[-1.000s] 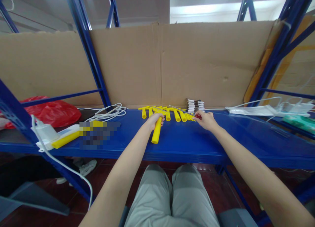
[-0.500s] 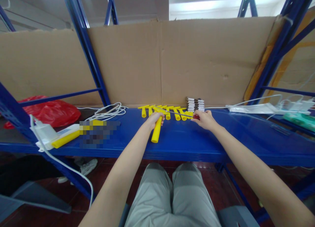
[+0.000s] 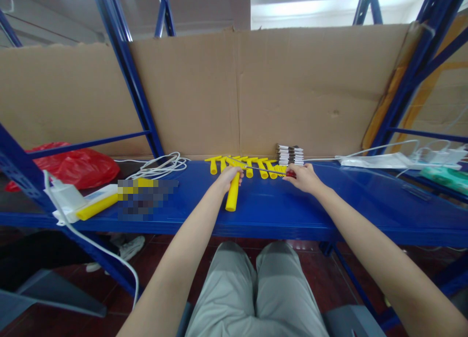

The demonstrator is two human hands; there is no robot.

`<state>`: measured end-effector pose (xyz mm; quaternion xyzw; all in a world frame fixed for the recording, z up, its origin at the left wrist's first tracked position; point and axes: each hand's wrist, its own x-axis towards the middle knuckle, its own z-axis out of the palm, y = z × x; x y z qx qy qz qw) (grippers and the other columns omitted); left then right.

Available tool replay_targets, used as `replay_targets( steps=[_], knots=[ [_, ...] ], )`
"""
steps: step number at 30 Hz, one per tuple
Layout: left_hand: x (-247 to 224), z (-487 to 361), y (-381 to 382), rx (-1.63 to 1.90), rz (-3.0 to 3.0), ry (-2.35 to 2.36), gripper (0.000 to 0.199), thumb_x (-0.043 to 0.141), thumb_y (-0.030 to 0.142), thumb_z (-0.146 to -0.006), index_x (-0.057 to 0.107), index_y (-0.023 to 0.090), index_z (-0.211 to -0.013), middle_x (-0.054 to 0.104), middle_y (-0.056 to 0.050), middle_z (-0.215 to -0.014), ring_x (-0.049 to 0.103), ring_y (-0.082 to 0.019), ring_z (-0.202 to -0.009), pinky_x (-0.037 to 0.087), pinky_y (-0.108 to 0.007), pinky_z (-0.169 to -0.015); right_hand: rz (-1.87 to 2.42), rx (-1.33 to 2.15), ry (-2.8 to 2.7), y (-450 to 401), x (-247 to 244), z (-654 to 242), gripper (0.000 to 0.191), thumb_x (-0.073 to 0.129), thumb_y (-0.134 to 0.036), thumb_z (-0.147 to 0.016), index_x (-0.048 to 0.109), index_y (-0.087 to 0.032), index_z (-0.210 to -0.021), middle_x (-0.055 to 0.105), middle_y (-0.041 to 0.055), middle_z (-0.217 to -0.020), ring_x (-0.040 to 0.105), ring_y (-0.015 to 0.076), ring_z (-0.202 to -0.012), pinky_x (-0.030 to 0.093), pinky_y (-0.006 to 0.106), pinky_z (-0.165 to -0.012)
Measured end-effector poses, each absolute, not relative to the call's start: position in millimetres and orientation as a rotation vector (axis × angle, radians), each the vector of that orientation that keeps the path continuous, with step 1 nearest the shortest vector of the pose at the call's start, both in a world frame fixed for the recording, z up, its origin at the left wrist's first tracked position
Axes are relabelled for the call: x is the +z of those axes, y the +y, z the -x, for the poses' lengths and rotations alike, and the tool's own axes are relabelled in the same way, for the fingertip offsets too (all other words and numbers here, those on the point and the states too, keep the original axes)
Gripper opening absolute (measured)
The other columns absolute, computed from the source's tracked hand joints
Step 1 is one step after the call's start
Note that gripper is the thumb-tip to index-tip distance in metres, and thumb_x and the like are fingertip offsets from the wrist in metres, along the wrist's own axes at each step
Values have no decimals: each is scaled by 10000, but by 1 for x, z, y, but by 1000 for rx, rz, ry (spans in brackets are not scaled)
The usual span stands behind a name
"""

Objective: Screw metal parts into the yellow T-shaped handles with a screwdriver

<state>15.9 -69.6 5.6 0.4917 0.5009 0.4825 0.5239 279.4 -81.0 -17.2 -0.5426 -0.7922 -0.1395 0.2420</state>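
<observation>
My left hand (image 3: pixel 230 178) is closed around a yellow T-shaped tool (image 3: pixel 232 196), its thick round handle pointing toward me and its crosspiece at the far end. In my right hand (image 3: pixel 305 178) is a screwdriver (image 3: pixel 266 170) with a red handle. Its long metal shaft points left, and the tip reaches the head of the yellow tool; the exact contact is too small to make out. Behind my hands lies a row of several similar yellow T-shaped pieces (image 3: pixel 262 169). A stack of small white-and-brown packs (image 3: pixel 290 155) stands just beyond my right hand.
The blue shelf (image 3: pixel 285 205) has a cardboard panel (image 3: pixel 292 84) at its back. To the left are a coiled white cable (image 3: pixel 164 166), a white power strip (image 3: pixel 102 193), another yellow handle (image 3: pixel 98 207) and a red bag (image 3: pixel 80 166). At right lies a white packet (image 3: pixel 376 160).
The yellow tool's near end has shifted very slightly to the right in my left hand. The screwdriver and my right hand stay nearly in place.
</observation>
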Motion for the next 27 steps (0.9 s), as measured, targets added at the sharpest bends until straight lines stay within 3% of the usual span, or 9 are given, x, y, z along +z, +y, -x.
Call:
replay_targets(
  steps=[27],
  knots=[
    [8,-18,-75,1114,-1276,1306,166,455,66,-753,460,168,-623,474,40,-481,411,-72,-367,347,-214,-411,1480,-469,-2199,-82,-17,-279,153,566,-351,-852,545,-200,-851,695,64,-780,610,229,-750,270,325,-744]
  ],
)
